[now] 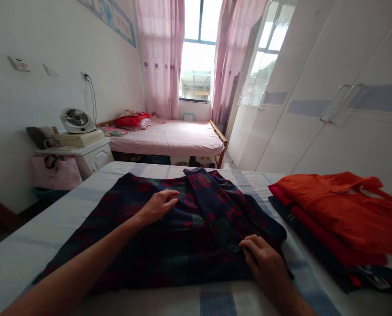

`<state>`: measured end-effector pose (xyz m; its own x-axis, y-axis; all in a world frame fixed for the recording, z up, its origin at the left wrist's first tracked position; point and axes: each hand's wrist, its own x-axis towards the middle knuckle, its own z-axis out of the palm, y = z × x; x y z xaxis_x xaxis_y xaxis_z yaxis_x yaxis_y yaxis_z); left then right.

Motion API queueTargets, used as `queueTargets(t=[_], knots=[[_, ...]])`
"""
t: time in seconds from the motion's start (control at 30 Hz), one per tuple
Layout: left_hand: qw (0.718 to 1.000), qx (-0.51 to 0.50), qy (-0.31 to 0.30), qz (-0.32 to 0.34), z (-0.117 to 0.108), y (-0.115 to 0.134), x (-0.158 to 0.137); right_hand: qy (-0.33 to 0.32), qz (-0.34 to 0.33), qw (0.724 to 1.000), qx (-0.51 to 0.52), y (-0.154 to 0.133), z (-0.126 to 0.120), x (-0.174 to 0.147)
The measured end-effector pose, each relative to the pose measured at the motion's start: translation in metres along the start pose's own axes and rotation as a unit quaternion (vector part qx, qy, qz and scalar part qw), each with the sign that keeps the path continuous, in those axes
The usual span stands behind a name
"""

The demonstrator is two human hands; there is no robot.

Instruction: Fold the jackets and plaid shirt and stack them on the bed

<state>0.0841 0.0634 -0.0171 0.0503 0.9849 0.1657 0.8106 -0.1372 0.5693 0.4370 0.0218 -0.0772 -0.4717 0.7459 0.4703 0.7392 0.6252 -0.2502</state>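
Observation:
A dark navy long-sleeved top (pixel 163 250) with red and green patterning lies spread on the bed in front of me. One sleeve (pixel 212 206) is laid across its body, slanting down toward the right. Over the upper middle of the top, my left hand (pixel 158 205) is open with loosely bent fingers and nothing held. My right hand (pixel 265 261) is at the lower right, its fingers closed on the fabric near the sleeve's lower end. The fingertips there are partly hidden.
A stack of folded clothes, with an orange garment (pixel 340 206) on top, sits right of the top on the striped bedsheet (pixel 48 245). Beyond are a pink bed (pixel 179 136), a white fan (pixel 77 119) on a cabinet, and white wardrobes (pixel 301 131) along the right.

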Motion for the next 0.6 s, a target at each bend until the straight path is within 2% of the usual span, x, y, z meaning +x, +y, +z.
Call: queueTargets(t=[0.13, 0.27, 0.43, 0.6], knots=[[0.999, 0.004, 0.019, -0.034, 0.034, 0.017, 0.083, -0.006, 0.008, 1.000, 0.018, 0.003, 0.002, -0.001], [0.992, -0.006, 0.051, -0.116, 0.057, 0.026, 0.138, -0.014, -0.001, 1.000, 0.024, 0.010, 0.006, -0.001], [0.968, -0.052, 0.121, -0.215, 0.066, 0.027, 0.167, -0.023, -0.021, 0.999, 0.031, 0.016, 0.008, 0.000], [0.954, -0.133, 0.134, -0.234, 0.063, 0.022, 0.170, -0.036, 0.011, 0.998, 0.046, 0.009, 0.004, 0.002]])
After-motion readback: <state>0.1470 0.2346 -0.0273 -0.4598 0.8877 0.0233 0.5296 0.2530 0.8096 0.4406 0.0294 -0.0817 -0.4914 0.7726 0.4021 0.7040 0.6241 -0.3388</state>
